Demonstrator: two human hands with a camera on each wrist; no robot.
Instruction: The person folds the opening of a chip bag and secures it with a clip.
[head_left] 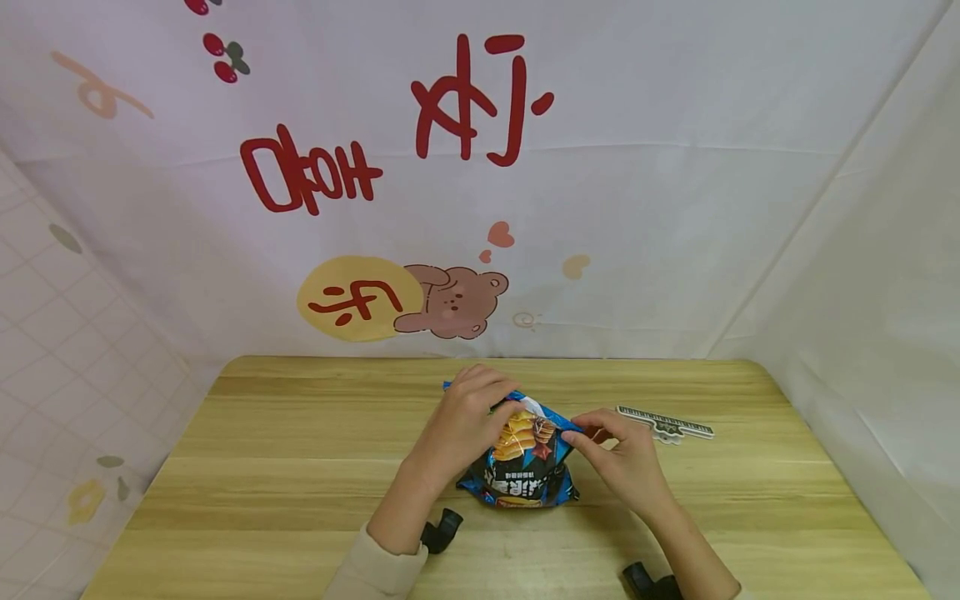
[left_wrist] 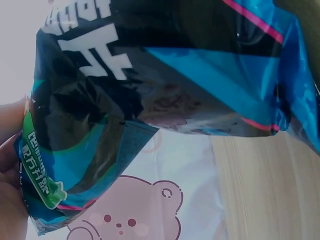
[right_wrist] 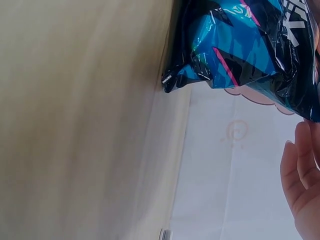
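A blue and black bag of potato chips [head_left: 517,475] stands on the table with its printed front toward me. My left hand [head_left: 463,421] reaches over its upper left part and grips the top edge with curled fingers. Thumb and fingers of my right hand [head_left: 626,458] pinch the bag's top right corner. In the left wrist view, the bag [left_wrist: 185,85] fills most of the picture, and part of the left hand [left_wrist: 10,190] shows at the left edge. Fingers of the right hand [right_wrist: 305,170] touch the bag's edge in the right wrist view.
A white clip with a long black-striped bar [head_left: 666,423] lies on the table to the right, behind my right hand. The wooden table [head_left: 300,467] meets a white printed cloth [head_left: 637,208] at the back. Black fittings [head_left: 442,531] show by both wrists.
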